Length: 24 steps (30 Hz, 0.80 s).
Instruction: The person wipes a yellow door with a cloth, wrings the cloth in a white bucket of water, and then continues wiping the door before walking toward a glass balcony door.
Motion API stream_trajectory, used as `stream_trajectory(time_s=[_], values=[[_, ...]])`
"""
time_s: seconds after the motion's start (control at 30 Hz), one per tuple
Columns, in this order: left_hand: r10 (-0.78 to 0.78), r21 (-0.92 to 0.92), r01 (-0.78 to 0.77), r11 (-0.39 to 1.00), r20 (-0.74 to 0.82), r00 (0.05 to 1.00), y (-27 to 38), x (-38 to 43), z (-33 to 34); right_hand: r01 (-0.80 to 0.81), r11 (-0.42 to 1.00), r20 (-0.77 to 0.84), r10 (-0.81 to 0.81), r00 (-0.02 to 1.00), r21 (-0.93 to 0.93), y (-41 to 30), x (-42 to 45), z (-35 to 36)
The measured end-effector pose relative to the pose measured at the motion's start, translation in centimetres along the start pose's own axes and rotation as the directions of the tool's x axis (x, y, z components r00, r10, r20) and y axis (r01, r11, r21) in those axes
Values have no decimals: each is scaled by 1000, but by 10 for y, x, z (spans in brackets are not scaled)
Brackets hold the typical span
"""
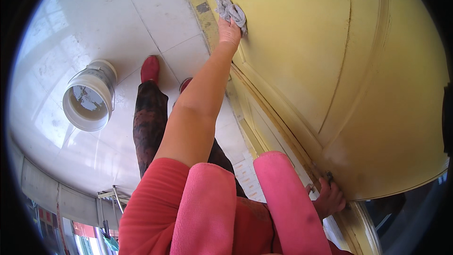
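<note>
My left hand [229, 32] is stretched far out along a yellow panelled door [293, 42]. It grips a crumpled grey cloth [230, 11], which presses against the door near its lower edge. My right hand [329, 198] is close to my body, its fingers curled around the door's edge beside a small dark metal door fitting [330, 176]. Part of that hand is hidden by the door edge and a pink fabric strip [293, 198] hanging from my shoulders.
A white plastic bucket [88, 99] with cloudy water and a wire handle stands on the glossy tiled floor [88, 17] at left. My red shoe [150, 69] is beside it. A worn threshold [203, 10] borders the door. A metal-legged frame [114, 196] stands at lower left.
</note>
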<state>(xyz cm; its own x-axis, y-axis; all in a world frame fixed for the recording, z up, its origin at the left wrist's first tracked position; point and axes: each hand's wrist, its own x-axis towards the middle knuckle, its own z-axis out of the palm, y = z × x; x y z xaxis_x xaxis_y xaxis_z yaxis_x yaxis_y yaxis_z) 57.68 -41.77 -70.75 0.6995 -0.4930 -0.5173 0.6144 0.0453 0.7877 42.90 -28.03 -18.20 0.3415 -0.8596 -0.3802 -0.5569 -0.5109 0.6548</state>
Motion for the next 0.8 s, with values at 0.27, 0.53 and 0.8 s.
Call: stream_trajectory(time_s=[0.27, 0.53, 0.8], values=[[-407, 4, 407, 913, 28, 913, 9, -169, 12, 24, 1000, -19, -24, 1000, 1, -1, -4, -7], [142, 304, -232, 924, 290, 947, 238, -199, 77, 2, 997, -25, 0, 1000, 73, -1, -4, -11], [211, -115, -195, 974, 151, 966, 110, -127, 45, 10, 998, -82, -5, 997, 68, -8, -6, -17]])
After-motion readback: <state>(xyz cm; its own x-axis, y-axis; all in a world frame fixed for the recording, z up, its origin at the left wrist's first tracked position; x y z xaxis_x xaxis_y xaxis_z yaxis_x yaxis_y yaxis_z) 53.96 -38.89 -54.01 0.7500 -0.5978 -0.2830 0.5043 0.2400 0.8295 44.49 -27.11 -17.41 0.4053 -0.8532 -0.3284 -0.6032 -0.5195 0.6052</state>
